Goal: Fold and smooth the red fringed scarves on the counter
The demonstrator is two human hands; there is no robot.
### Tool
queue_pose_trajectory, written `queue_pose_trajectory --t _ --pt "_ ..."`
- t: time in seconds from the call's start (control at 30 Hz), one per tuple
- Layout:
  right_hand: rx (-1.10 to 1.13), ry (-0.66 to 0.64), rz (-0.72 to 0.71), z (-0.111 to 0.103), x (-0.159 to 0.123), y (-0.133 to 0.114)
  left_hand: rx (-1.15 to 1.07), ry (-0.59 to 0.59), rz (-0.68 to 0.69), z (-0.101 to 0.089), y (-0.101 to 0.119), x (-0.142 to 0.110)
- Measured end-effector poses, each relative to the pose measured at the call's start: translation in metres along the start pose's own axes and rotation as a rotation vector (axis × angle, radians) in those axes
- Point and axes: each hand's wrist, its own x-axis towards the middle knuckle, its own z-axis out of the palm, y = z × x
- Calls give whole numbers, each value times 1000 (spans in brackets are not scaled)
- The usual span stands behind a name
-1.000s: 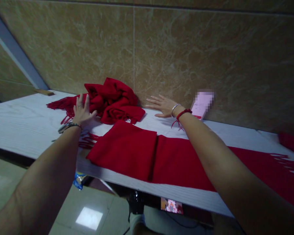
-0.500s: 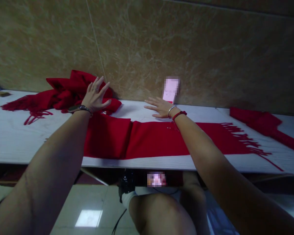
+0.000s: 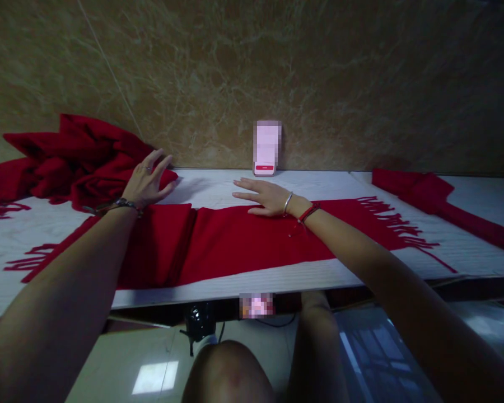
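A red fringed scarf point(image 3: 243, 240) lies flat along the white table, with a layered fold left of its middle and fringe showing at both ends. My left hand point(image 3: 145, 180) is at its far edge, fingers spread, beside a crumpled heap of red cloth point(image 3: 96, 154). My right hand point(image 3: 262, 196) is over the scarf's far edge with fingers stretched toward the left; it grips nothing. Whether either palm presses on the cloth I cannot tell. My left forearm hides part of the scarf's left end.
A phone point(image 3: 265, 148) with a lit, blurred screen leans on the brown marbled wall point(image 3: 340, 84) behind the white table point(image 3: 218, 182). Another red cloth point(image 3: 424, 193) lies at the right. Below the front edge are my knees, a dark shiny object point(image 3: 199, 322) and a tiled floor.
My view has shifted, so the cloth heap and phone appear farther left. My right hand has come nearer over the scarf's far edge. Both hands remain open.
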Motion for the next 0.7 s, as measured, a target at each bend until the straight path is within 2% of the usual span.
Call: queue_pose_trajectory --t 0.07,0.13,0.2,0.23,0.27,0.3,0.33,0.43,0.5,0.57,0.7 --pt "87 -32 73 3 -4 -15 -15 54 -27 -2 -1 2" --pt "170 -107 147 5 -6 -30 -45 158 -83 -6 3 8" --pt "227 -189 205 7 -8 -45 -96 281 -149 -11 14 14" --pt "241 -224 227 7 -8 -52 -129 314 -163 -14 22 16" --pt "245 -253 245 8 -8 -58 -162 296 -145 -15 31 18" --pt "244 -272 261 8 -8 -63 -196 232 -94 -15 42 17" --pt "240 -282 279 9 -8 -66 -231 119 -17 -14 52 16" --pt "229 -273 343 11 -11 -68 -328 -293 232 -3 79 5" --pt "219 -253 387 15 -18 -63 -297 -497 328 5 86 -3" --pt "194 -227 434 19 -31 -54 -239 -572 335 11 87 -7" --pt "110 -190 588 23 -74 -27 -147 -592 274 13 79 -8"
